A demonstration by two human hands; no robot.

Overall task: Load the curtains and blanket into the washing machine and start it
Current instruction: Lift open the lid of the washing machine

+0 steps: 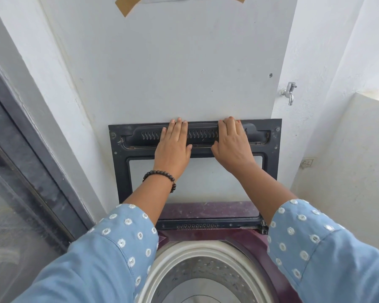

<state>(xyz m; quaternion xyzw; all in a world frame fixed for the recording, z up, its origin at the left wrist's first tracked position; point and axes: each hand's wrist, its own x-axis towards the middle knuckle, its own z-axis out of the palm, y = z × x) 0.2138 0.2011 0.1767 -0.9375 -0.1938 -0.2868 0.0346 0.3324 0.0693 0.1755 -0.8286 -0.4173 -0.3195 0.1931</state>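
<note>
A top-loading washing machine with a maroon body stands below me. Its black-framed lid is raised upright against the white wall. My left hand and my right hand lie flat on the lid's upper part, fingers reaching its top edge. The steel drum is exposed and I see no fabric in the part that shows. Neither curtains nor a blanket appear in view.
A metal tap juts from the wall at the right, with a wall socket lower down. A dark-framed glass door runs along the left. A low white parapet stands at the right.
</note>
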